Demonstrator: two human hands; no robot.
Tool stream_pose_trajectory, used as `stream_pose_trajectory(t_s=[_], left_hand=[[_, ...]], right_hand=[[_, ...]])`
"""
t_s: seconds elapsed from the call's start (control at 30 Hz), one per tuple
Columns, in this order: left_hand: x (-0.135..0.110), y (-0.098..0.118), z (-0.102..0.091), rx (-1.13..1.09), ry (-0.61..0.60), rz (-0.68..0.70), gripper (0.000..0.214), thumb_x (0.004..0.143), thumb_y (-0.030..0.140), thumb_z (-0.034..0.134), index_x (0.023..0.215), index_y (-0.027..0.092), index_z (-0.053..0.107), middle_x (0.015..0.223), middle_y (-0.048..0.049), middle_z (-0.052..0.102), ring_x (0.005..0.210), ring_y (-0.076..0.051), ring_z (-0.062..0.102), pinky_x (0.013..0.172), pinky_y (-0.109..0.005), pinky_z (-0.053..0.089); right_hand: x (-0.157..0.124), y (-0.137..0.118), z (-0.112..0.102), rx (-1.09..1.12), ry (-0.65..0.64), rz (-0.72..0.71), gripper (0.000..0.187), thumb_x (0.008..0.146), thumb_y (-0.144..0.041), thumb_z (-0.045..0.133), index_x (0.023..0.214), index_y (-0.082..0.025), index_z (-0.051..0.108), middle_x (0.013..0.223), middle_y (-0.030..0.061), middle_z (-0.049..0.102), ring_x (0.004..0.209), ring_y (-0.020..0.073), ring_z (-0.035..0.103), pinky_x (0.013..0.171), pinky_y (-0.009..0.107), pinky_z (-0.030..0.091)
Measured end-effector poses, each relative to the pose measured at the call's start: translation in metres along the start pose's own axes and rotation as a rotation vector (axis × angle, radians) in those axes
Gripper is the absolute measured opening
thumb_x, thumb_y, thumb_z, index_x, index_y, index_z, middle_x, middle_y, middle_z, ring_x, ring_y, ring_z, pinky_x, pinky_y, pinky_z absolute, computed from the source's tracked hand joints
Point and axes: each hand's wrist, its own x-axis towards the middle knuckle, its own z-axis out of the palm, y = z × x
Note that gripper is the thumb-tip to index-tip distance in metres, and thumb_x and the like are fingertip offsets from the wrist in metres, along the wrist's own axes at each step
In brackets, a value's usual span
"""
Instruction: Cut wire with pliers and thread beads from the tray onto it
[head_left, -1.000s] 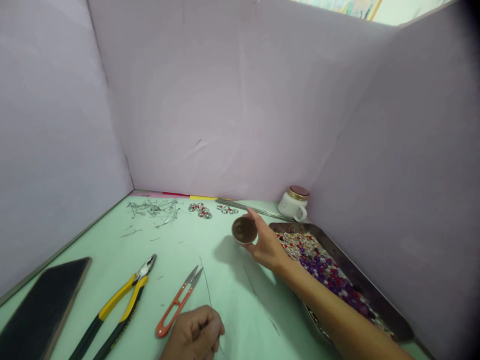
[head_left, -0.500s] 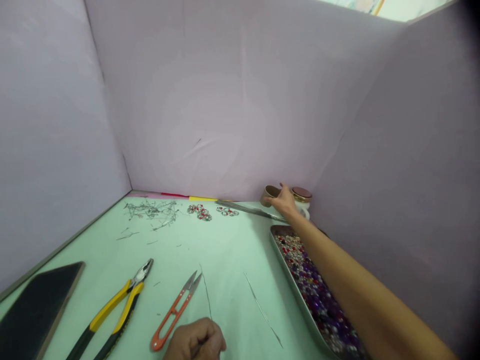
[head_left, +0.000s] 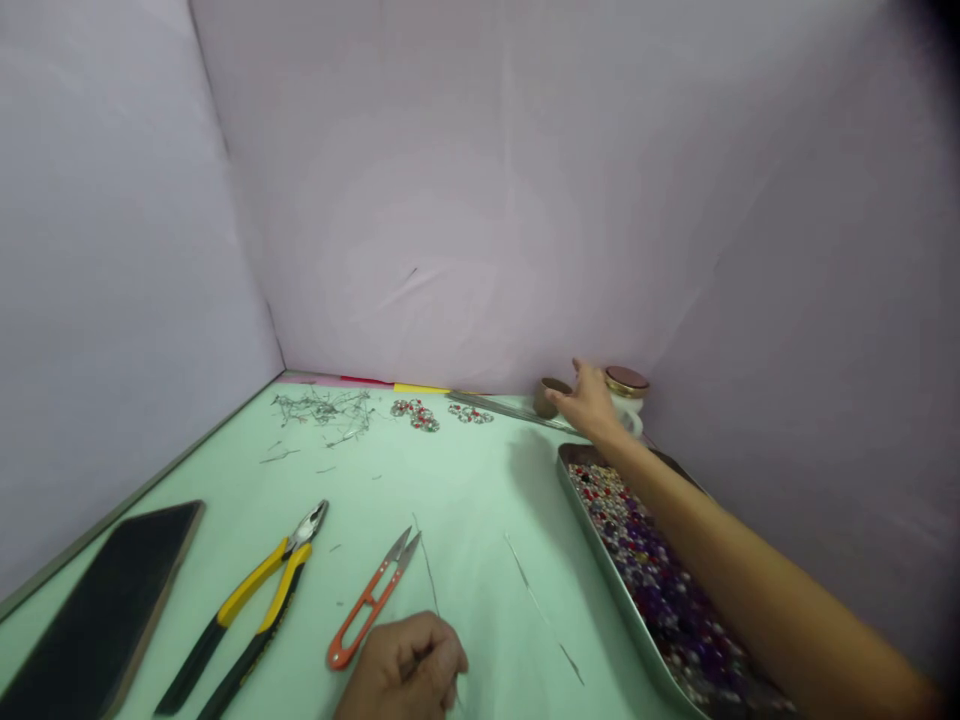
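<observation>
My right hand (head_left: 591, 405) reaches to the far right corner of the green table and curls round a small brown cup (head_left: 551, 396), which rests on the table beside a white jar with a gold lid (head_left: 627, 396). My forearm passes over a metal tray (head_left: 600, 555) filled with red, purple and white beads. My left hand (head_left: 405, 668) rests at the near edge, fingers closed in a pinch on a thin wire (head_left: 430, 571) that runs away from me. Orange thread snips (head_left: 371, 601) lie just left of it.
Yellow-handled pliers (head_left: 251, 612) and a dark phone (head_left: 90, 615) lie at the near left. Loose wire pieces (head_left: 322, 411) and small beaded rings (head_left: 418, 414) sit at the back, with long metal rods (head_left: 499, 408). A second wire (head_left: 541, 605) lies mid-table. Lilac walls enclose three sides.
My right hand carried the brown cup from the middle of the table to the far right corner and set it down by the white jar. My left hand stayed closed in place.
</observation>
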Motion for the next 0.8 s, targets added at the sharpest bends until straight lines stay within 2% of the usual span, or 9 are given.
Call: stream_pose_trajectory(t_s=[0.03,0.1,0.17,0.27,0.33,0.4,0.5,0.67,0.8], left_hand=[[-0.001,0.001,0.000,-0.019,-0.013,-0.003,0.045,0.063,0.059,0.049,0.062,0.015,0.049,0.046,0.0050,0.042,0.031,-0.003,0.028,0.033,-0.018,0.016],[-0.003,0.005,0.001,-0.048,-0.001,-0.008,0.040,0.067,0.054,0.050,0.063,0.014,0.049,0.045,0.0056,0.043,0.029,-0.002,0.028,0.030,-0.017,0.017],[-0.007,0.009,0.002,-0.103,0.037,0.001,0.035,0.069,0.049,0.051,0.065,0.014,0.050,0.046,0.0055,0.045,0.028,-0.002,0.029,0.029,-0.016,0.017],[-0.012,0.013,0.004,-0.136,0.079,0.060,0.031,0.071,0.045,0.051,0.067,0.013,0.051,0.047,0.0052,0.047,0.028,-0.002,0.032,0.027,-0.015,0.018],[-0.014,0.013,0.005,-0.116,0.097,0.097,0.030,0.071,0.043,0.051,0.068,0.013,0.051,0.047,0.0051,0.047,0.028,-0.003,0.033,0.027,-0.015,0.021],[-0.016,0.011,0.004,-0.063,0.104,0.123,0.028,0.072,0.041,0.050,0.068,0.013,0.051,0.046,0.0053,0.046,0.028,-0.003,0.032,0.028,-0.016,0.022],[-0.018,0.011,0.001,0.118,0.152,0.187,0.027,0.077,0.039,0.043,0.070,0.014,0.051,0.041,0.0063,0.042,0.030,-0.005,0.032,0.031,-0.018,0.025],[-0.027,0.024,-0.017,0.819,0.451,0.466,0.021,0.079,0.026,0.039,0.078,0.016,0.057,0.072,-0.0024,0.058,0.063,-0.013,0.051,0.060,-0.026,0.038],[-0.028,0.029,-0.027,1.333,0.525,0.361,0.021,0.077,0.028,0.041,0.084,0.016,0.057,0.086,-0.0084,0.056,0.082,-0.022,0.050,0.067,-0.033,0.037]], right_hand=[[-0.021,-0.016,-0.008,0.155,-0.085,0.016,0.052,0.059,-0.025,0.062,0.107,-0.013,0.047,0.109,0.0159,0.051,0.097,0.0256,0.050,0.078,0.036,0.040],[-0.076,-0.044,-0.022,0.448,-0.405,0.103,0.032,0.063,-0.030,0.060,0.092,-0.017,0.055,0.090,0.0100,0.059,0.077,0.0204,0.056,0.063,0.032,0.045],[-0.139,-0.061,-0.030,0.537,-0.704,0.200,0.021,0.061,-0.033,0.063,0.076,-0.018,0.060,0.072,0.0059,0.060,0.061,0.0168,0.054,0.051,0.029,0.042],[-0.216,-0.069,-0.025,0.467,-0.814,0.154,0.014,0.061,-0.032,0.064,0.066,-0.019,0.063,0.061,0.0028,0.061,0.054,0.0134,0.050,0.048,0.024,0.037],[-0.244,-0.067,-0.014,0.546,-0.870,0.205,0.013,0.063,-0.030,0.062,0.064,-0.018,0.062,0.056,0.0002,0.059,0.049,0.0106,0.048,0.045,0.022,0.036],[-0.256,-0.064,-0.003,0.651,-0.918,0.319,0.017,0.064,-0.033,0.061,0.062,-0.017,0.057,0.046,-0.0036,0.052,0.038,0.0076,0.042,0.037,0.020,0.032],[-0.256,-0.060,0.004,0.741,-0.832,0.412,0.025,0.064,-0.039,0.060,0.059,-0.015,0.053,0.044,-0.0044,0.049,0.033,0.0064,0.039,0.032,0.019,0.031],[-0.251,-0.052,0.000,0.850,-0.619,0.533,0.028,0.061,-0.040,0.064,0.061,-0.015,0.052,0.046,-0.0035,0.052,0.036,0.0066,0.041,0.031,0.018,0.031],[-0.250,-0.049,0.000,0.828,-0.608,0.469,0.027,0.063,-0.040,0.062,0.058,-0.015,0.053,0.046,-0.0033,0.049,0.035,0.0065,0.040,0.032,0.019,0.030]])
